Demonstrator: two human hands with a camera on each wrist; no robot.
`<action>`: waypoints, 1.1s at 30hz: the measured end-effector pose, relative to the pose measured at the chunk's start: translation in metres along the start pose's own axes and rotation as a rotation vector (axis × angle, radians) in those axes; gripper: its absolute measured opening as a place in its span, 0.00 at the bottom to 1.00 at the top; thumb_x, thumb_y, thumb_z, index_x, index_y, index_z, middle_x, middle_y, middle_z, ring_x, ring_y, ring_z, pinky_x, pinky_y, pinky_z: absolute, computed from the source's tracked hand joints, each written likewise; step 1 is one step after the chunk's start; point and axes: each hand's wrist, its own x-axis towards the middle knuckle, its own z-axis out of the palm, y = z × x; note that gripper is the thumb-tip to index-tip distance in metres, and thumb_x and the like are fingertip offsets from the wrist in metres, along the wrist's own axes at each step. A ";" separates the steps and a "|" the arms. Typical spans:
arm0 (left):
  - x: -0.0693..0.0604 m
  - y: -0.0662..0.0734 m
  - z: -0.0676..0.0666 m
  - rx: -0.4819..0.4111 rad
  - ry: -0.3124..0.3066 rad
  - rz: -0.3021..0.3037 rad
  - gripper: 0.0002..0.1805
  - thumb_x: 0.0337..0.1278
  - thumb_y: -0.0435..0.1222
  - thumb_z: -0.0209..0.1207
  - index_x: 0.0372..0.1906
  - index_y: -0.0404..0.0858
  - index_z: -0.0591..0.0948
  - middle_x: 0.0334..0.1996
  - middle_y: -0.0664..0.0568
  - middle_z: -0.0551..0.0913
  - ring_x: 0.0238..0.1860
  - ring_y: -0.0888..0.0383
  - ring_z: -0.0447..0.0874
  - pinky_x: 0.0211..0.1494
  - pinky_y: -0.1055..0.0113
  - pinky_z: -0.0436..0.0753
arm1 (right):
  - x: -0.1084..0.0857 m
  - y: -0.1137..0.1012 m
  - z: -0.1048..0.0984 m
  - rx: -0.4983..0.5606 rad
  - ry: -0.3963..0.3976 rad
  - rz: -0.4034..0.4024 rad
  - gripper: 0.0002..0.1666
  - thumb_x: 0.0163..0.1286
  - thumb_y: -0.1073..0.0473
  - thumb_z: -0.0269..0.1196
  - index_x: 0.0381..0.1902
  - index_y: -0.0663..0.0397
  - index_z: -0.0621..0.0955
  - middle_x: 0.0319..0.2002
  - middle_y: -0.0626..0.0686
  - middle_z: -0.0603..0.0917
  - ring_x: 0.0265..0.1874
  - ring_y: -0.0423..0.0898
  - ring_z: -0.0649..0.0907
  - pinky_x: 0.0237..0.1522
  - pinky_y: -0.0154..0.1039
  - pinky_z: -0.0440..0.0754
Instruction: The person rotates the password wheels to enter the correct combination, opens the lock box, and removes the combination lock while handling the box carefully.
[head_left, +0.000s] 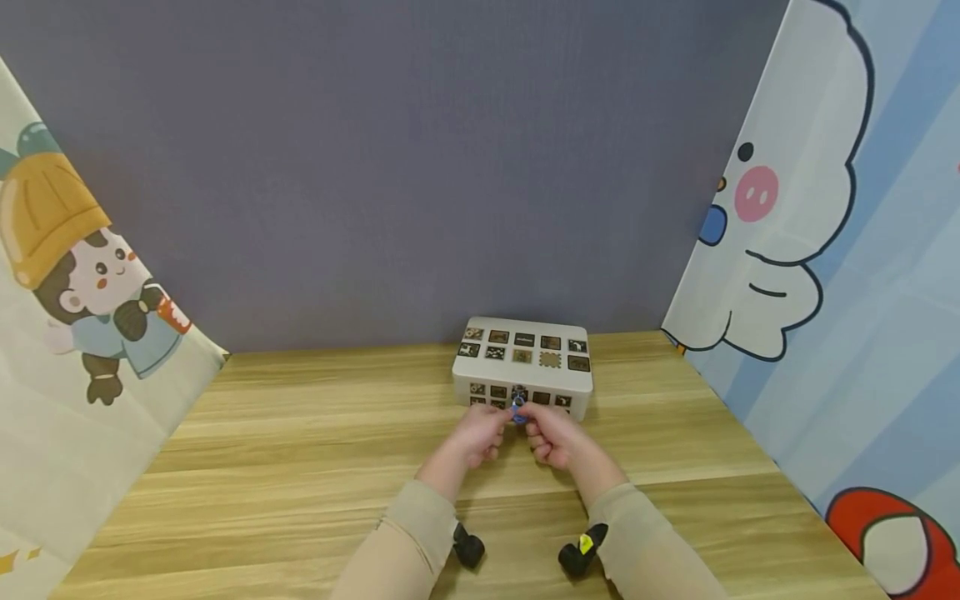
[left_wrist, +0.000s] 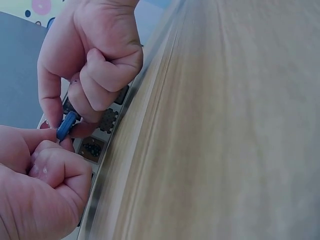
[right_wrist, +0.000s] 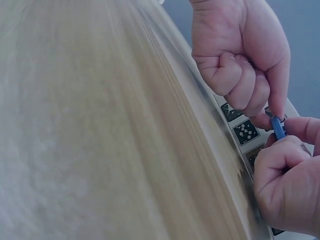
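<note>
Your left hand (head_left: 477,435) and right hand (head_left: 553,435) both have fingers curled in, the 2 thumbs and forefingers pinching the blue lock (left_wrist: 66,126) between them. Just beyond your fingertips, the lock is at the front of the white box (head_left: 522,377). Beneath your fingers spreads the wood-grained table (head_left: 322,467). Farther ahead of them rises a grey panel (head_left: 435,167), with a pale printed sheet (head_left: 45,467) off to their left and a blue-striped sheet (head_left: 900,350) to their right.

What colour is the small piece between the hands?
Blue; the piece shows best in the left wrist view.
</note>
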 end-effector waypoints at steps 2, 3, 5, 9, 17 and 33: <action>0.000 -0.001 0.000 0.001 0.004 0.001 0.11 0.73 0.36 0.54 0.44 0.30 0.79 0.16 0.59 0.62 0.15 0.65 0.57 0.16 0.73 0.61 | 0.000 0.000 0.000 -0.007 0.001 -0.005 0.06 0.70 0.58 0.59 0.35 0.55 0.77 0.15 0.41 0.63 0.10 0.33 0.59 0.11 0.25 0.54; 0.000 -0.001 0.000 0.003 0.004 0.004 0.11 0.74 0.36 0.54 0.45 0.29 0.79 0.16 0.59 0.62 0.15 0.65 0.57 0.16 0.74 0.61 | 0.000 0.001 0.000 -0.012 0.000 -0.010 0.07 0.70 0.58 0.59 0.35 0.55 0.77 0.15 0.41 0.63 0.10 0.33 0.59 0.11 0.25 0.54; 0.000 0.000 0.000 0.005 0.005 0.007 0.12 0.74 0.36 0.54 0.45 0.29 0.79 0.16 0.59 0.61 0.15 0.65 0.56 0.16 0.74 0.61 | 0.000 0.001 0.000 -0.014 0.001 -0.015 0.07 0.71 0.58 0.59 0.36 0.56 0.77 0.15 0.41 0.64 0.10 0.33 0.59 0.11 0.25 0.54; -0.001 -0.001 -0.001 0.004 0.006 0.011 0.13 0.74 0.35 0.54 0.47 0.28 0.79 0.16 0.60 0.61 0.15 0.65 0.57 0.16 0.74 0.61 | 0.002 0.003 0.001 -0.010 0.006 -0.028 0.07 0.71 0.58 0.59 0.36 0.57 0.77 0.16 0.41 0.64 0.10 0.32 0.59 0.11 0.25 0.54; -0.002 -0.004 -0.002 -0.004 0.010 0.021 0.10 0.73 0.34 0.54 0.44 0.29 0.79 0.15 0.60 0.61 0.14 0.66 0.56 0.15 0.74 0.59 | 0.002 0.007 0.003 -0.013 0.024 -0.032 0.07 0.70 0.58 0.60 0.36 0.57 0.78 0.16 0.41 0.65 0.10 0.33 0.60 0.11 0.26 0.54; -0.001 -0.003 -0.005 0.016 0.009 0.027 0.13 0.73 0.34 0.54 0.48 0.27 0.80 0.15 0.60 0.61 0.14 0.66 0.56 0.15 0.74 0.60 | 0.005 0.007 0.004 -0.044 0.038 -0.067 0.07 0.69 0.58 0.60 0.33 0.56 0.77 0.16 0.42 0.65 0.11 0.34 0.59 0.12 0.27 0.54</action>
